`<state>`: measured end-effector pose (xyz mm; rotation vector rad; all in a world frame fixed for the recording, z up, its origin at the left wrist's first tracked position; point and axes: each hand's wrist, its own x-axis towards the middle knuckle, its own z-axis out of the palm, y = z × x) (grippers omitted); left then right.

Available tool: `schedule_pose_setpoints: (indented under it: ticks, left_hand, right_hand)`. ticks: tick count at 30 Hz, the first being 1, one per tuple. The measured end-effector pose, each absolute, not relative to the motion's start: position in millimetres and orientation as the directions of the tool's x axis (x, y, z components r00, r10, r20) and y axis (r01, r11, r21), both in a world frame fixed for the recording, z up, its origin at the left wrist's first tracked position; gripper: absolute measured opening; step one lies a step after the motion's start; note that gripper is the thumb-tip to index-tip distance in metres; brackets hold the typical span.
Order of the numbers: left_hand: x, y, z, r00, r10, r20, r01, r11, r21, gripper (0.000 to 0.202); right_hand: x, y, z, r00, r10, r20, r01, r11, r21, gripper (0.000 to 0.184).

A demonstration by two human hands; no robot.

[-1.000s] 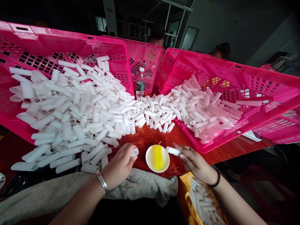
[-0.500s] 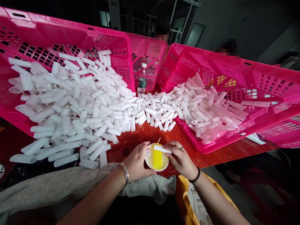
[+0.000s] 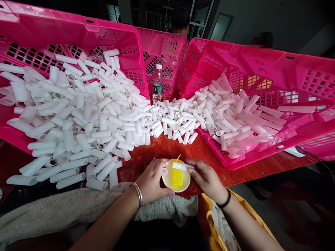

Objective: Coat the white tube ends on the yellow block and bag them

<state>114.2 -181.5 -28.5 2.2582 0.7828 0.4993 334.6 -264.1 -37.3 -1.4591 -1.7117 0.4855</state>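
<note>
A small white bowl (image 3: 185,185) stands on the red table before me, with a yellow block (image 3: 177,178) and a thin stick (image 3: 178,157) in it. My left hand (image 3: 153,177) curls round the bowl's left side, a short white tube (image 3: 164,171) pinched in its fingers, end towards me. From the right, my right hand (image 3: 205,176) grips another white tube (image 3: 179,166) by its right end. That tube lies level across the upper part of the yellow block; whether it touches the block I cannot tell.
Loose white tubes (image 3: 86,111) spill from the left pink crate (image 3: 112,35) and right pink crate (image 3: 209,52) onto the table (image 3: 151,153). A water bottle (image 3: 157,85) stands between them. A grey towel (image 3: 104,205) lies along the front edge; a yellow sack (image 3: 209,216) sits below right.
My view has shifted slightly. My right hand has moved a little to the right, its fingers now nearer the tube's end. The left hand keeps its place by the bowl.
</note>
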Motion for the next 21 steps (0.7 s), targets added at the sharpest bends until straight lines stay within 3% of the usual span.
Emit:
schedule_pose_setpoints:
  ticks: [4, 10, 15, 19, 21]
  left_hand:
    - [114.5, -181.3, -28.4, 0.747, 0.650, 0.137, 0.383, -0.591, 0.710, 0.065]
    - [114.4, -181.5, -28.9, 0.735, 0.661, 0.150, 0.385, -0.590, 0.710, 0.064]
    - [115.0, -181.8, -25.0, 0.740, 0.663, 0.114, 0.400, -0.570, 0.718, 0.062]
    - [114.9, -181.5, -24.1, 0.739, 0.666, 0.105, 0.400, -0.558, 0.727, 0.064]
    - [115.0, -181.3, -24.7, 0.739, 0.664, 0.113, 0.396, -0.564, 0.724, 0.068]
  right_hand:
    - [332.8, -263.8, -33.3, -0.102, 0.879, 0.466, 0.690, 0.400, -0.603, 0.015]
    - [330.6, -263.0, -34.4, 0.011, 0.924, 0.381, 0.584, 0.303, -0.753, 0.029]
    - [332.0, -260.7, -38.0, -0.086, 0.854, 0.513, 0.659, 0.435, -0.614, 0.013]
    - [331.5, -262.4, -35.8, 0.011, 0.926, 0.377, 0.546, 0.310, -0.778, 0.025]
    - [331.1, -263.8, -33.7, 0.013, 0.936, 0.353, 0.569, 0.283, -0.772, 0.019]
